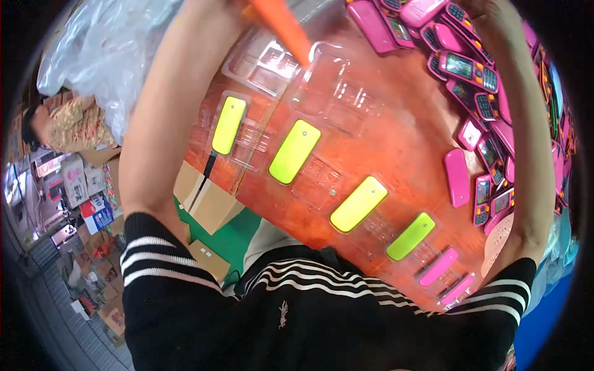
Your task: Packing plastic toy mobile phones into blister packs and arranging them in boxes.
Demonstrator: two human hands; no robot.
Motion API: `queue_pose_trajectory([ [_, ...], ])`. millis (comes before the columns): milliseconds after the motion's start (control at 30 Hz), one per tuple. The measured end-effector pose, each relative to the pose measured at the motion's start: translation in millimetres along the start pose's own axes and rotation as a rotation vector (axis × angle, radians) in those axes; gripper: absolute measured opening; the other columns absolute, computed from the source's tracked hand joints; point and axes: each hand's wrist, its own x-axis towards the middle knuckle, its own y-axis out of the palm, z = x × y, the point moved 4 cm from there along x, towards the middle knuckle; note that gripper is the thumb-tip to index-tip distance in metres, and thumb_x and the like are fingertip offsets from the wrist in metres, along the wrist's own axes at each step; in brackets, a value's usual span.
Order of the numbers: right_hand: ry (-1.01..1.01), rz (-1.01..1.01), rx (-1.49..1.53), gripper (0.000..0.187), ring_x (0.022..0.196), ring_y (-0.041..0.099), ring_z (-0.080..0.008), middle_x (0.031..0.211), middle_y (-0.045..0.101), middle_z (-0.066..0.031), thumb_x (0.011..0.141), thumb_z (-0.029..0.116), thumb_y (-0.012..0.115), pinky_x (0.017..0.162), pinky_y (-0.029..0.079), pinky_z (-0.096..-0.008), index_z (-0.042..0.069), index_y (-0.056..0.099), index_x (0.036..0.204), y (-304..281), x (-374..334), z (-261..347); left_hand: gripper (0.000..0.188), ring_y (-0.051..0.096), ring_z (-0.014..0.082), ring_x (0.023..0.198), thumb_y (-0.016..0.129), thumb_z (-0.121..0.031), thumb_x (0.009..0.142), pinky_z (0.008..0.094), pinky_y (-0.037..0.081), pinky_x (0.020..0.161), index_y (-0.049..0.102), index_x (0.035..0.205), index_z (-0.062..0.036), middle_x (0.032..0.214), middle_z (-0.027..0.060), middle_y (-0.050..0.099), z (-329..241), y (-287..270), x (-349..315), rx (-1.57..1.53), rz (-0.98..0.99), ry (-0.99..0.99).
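My left arm reaches up to the top edge, where only part of my left hand [238, 8] shows. An orange, elongated thing [284, 29], smeared by motion, sticks out from it above the clear plastic trays [252, 79]. Its kind and the fingers' grip on it are hard to see. On the right, my other arm stretches over a pile of pink toy phones [464, 69]; that hand lies beyond the top edge. A slanting row of clear trays holds yellow-green phone-shaped pieces [295, 152] and, at the near end, pink ones [439, 267].
The table [408, 142] has an orange-red top. One pink piece [458, 178] lies beside the pile. A cardboard box [213, 207] stands at the table's left edge. Large clear plastic bags [105, 62] hang upper left. Another person [74, 123] is at the far left.
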Motion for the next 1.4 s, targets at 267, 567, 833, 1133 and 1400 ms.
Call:
queue_pose_trajectory([
  [267,0.269,0.419,0.012,0.027,0.069,0.060,-0.0118,0.090,0.060,-0.0074,0.091,0.025,0.051,0.063,0.051,-0.0234,0.004,0.050,0.109,117,-64,-57,0.046,0.033,0.0102,0.030,0.030,-0.044,0.095,0.0178,0.030,0.034,0.054,0.101,-0.0051,0.054,0.0079,0.052,43,-100,-182,-0.284,-0.008,-0.017],
  [567,0.012,0.277,-0.390,0.035,0.067,0.064,-0.0156,0.091,0.061,-0.0138,0.089,0.017,0.053,0.061,0.054,-0.0254,-0.006,0.047,0.115,193,-62,-110,0.031,0.058,0.0205,0.056,0.036,-0.026,0.096,0.0215,0.045,0.031,0.048,0.108,0.0008,0.086,0.0148,0.061,99,-149,-254,-0.694,-0.248,0.015],
  [833,0.038,0.194,-0.458,0.038,0.062,0.064,-0.0164,0.088,0.060,-0.0172,0.088,0.015,0.055,0.053,0.055,-0.0245,-0.009,0.040,0.114,208,-54,-114,0.019,0.061,0.0206,0.054,0.041,-0.024,0.095,0.0204,0.042,0.029,0.050,0.101,-0.0088,0.088,0.0112,0.063,112,-154,-246,-0.768,-0.234,0.030],
  [1133,-1.041,0.565,-1.050,0.023,0.089,0.056,-0.0250,0.094,0.056,-0.0094,0.083,0.010,0.051,0.075,0.045,-0.0334,0.014,0.056,0.104,250,-69,-49,0.017,0.053,0.0191,0.044,0.041,-0.023,0.095,0.0211,0.038,0.028,0.049,0.100,-0.0085,0.081,0.0108,0.061,113,-168,-255,-0.708,-0.242,0.088],
  [1400,-1.052,1.389,-1.622,0.035,0.110,0.047,-0.0178,0.115,0.053,0.0004,0.074,0.010,0.050,0.090,0.036,-0.0329,0.019,0.058,0.107,269,-81,-82,0.022,0.052,0.0165,0.042,0.039,-0.023,0.096,0.0195,0.038,0.030,0.048,0.103,-0.0045,0.083,0.0111,0.060,120,-164,-268,-0.698,-0.225,0.026],
])
